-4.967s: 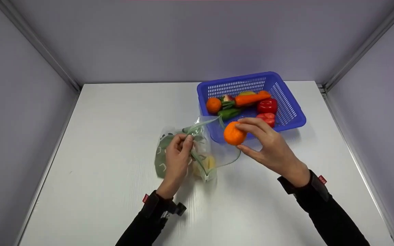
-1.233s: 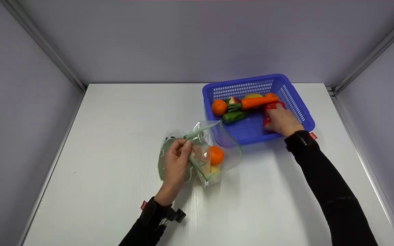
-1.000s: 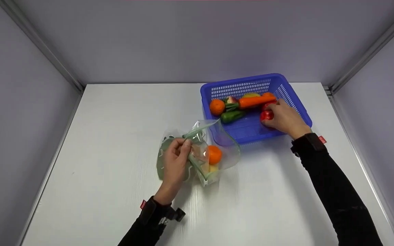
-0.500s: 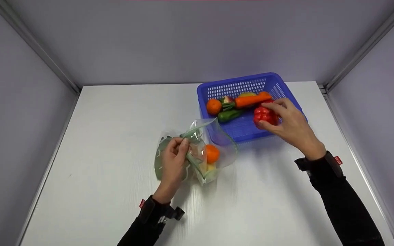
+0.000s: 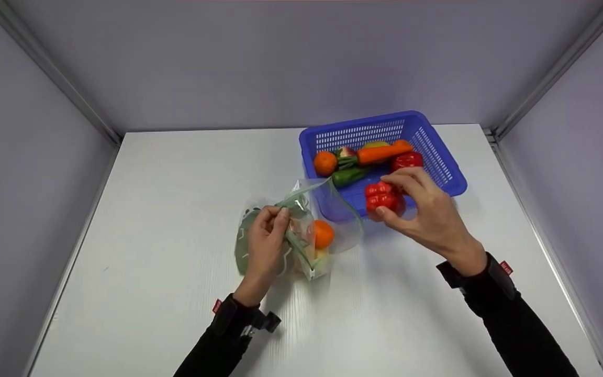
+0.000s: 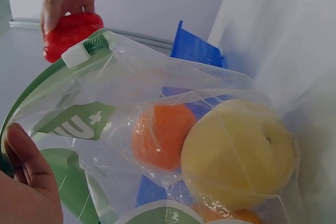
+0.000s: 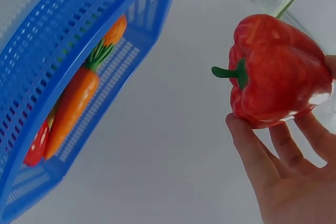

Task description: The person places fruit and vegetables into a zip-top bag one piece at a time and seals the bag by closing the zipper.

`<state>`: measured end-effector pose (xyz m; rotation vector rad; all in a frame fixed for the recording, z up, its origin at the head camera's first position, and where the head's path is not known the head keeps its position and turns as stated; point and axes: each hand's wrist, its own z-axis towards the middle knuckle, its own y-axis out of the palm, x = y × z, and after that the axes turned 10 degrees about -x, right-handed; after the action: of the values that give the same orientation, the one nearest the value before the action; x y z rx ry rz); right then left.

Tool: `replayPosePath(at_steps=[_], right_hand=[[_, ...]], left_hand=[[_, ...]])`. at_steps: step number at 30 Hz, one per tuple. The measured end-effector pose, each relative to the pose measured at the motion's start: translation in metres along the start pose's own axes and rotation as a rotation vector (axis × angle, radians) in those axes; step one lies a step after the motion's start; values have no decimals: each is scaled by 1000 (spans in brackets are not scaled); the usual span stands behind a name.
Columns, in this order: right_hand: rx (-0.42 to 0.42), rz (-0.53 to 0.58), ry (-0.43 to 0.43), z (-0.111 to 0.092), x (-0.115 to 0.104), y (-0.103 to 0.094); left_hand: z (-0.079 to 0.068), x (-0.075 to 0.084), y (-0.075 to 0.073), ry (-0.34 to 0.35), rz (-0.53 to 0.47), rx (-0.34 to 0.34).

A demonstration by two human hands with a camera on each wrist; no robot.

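My right hand (image 5: 430, 217) pinches a red bell pepper (image 5: 383, 200) between thumb and fingers, over the near edge of the blue basket (image 5: 461, 183). In the right wrist view the pepper (image 7: 281, 72) shows its green stem. My left hand (image 5: 266, 243) pinches the green-edged mouth of a clear zip bag (image 5: 346, 235), which gapes toward the right. Inside it lie an orange (image 5: 323, 234) and, in the left wrist view, a large round yellow fruit (image 6: 239, 153). A white slider (image 6: 76, 55) sits on the bag's zip.
In the basket lie a carrot (image 5: 382, 153), another orange (image 5: 325, 163), a green pepper (image 5: 349, 176), a second red pepper (image 5: 407, 160) and other produce partly hidden behind the carrot. A green printed bag (image 5: 244, 246) lies left of the clear one. Grey walls border the white table (image 5: 165, 209).
The orange once in my right hand now lies in the bag. My right hand then took a red bell pepper from the basket and brought it left toward the bag. The left hand keeps its hold.
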<state>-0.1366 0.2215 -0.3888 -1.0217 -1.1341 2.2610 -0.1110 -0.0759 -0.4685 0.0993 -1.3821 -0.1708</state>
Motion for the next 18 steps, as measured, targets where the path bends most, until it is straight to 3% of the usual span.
replayPosePath(at_steps=[11,18], right_hand=[[-10,172,-137,-2,-36,27],[-29,47,-167,3,-41,58]], left_hand=[[0,0,1,-4,-13,-5],[0,0,1,-9,-22,-7]])
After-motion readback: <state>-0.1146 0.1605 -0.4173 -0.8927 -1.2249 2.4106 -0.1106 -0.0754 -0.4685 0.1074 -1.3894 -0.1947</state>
